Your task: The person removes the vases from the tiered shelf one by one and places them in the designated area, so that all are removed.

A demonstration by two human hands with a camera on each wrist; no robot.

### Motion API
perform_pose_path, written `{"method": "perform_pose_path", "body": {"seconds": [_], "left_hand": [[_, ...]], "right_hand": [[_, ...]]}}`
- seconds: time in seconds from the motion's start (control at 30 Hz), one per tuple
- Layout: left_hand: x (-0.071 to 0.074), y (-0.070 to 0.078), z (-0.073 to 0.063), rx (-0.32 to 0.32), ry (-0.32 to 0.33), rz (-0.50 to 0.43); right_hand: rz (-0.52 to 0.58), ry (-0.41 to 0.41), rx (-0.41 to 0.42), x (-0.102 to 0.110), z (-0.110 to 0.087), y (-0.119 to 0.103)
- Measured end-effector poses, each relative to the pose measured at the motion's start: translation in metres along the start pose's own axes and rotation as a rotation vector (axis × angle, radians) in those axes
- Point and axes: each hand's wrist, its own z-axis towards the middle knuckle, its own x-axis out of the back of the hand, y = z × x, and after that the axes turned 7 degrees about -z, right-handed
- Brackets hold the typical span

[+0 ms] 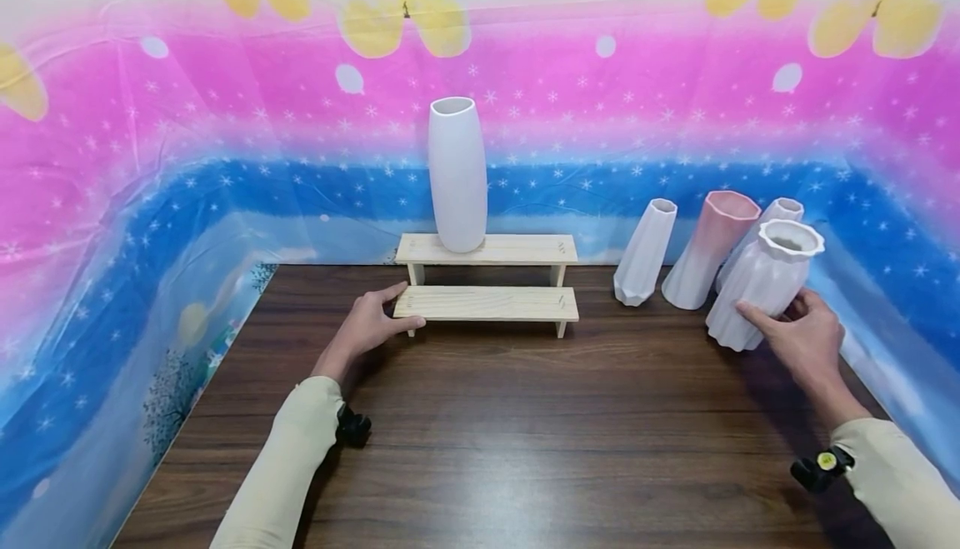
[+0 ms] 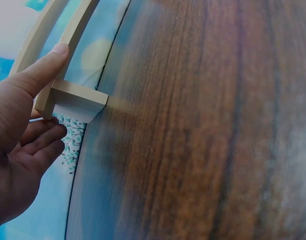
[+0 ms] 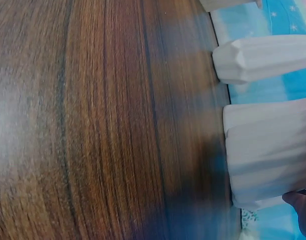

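A two-step light wooden stand (image 1: 486,304) stands at the back of the table, with a tall white vase (image 1: 459,178) upright on its top step. My left hand (image 1: 367,324) grips the left end of the lower step, thumb in front and forefinger behind. In the left wrist view the thumb of the left hand (image 2: 15,125) lies against the board. On the right, my right hand (image 1: 810,339) holds a white fluted vase with a flared, scalloped rim (image 1: 757,295) low on its body. The vase leans slightly; its right side is hidden by the fingers.
Left of the held vase stand a slim white faceted vase (image 1: 647,253) and a pink-to-white vase (image 1: 708,253). Another white vase (image 1: 786,209) is partly hidden behind the held one. A patterned cloth (image 1: 547,132) hangs behind the dark wooden table (image 1: 487,432).
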Motion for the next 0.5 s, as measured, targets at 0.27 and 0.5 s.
{"method": "perform_pose_path", "body": {"seconds": [0.27,0.5], "left_hand": [[-0.0001,-0.0001,-0.0001,-0.001,0.004,0.002],[0.0009,-0.0010,0.0003,-0.011,-0.003,0.007]], "right_hand": [[-0.058,-0.013,-0.021,-0.0002,0.0018,0.0054],[-0.058,-0.029,-0.041,-0.0031,0.0036,0.0102]]}}
